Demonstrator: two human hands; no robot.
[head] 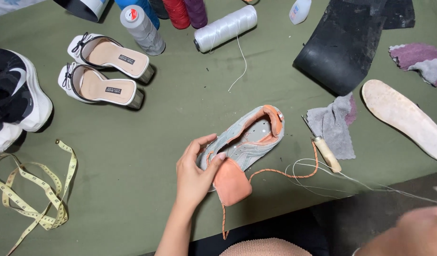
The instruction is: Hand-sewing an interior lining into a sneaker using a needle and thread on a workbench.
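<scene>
Head view, left hand (193, 178) gripping grey-orange shoe (249, 140), right hand (410, 232) blurred

Small black rectangular labels (126, 59) sit inside both white heeled mules (104, 52) at upper left.

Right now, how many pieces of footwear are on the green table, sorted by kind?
White heeled mules: 2
Grey and orange sneaker, held by the left hand: 1
Black and white sneaker: 1
Loose insole: 1
Total: 5
</scene>
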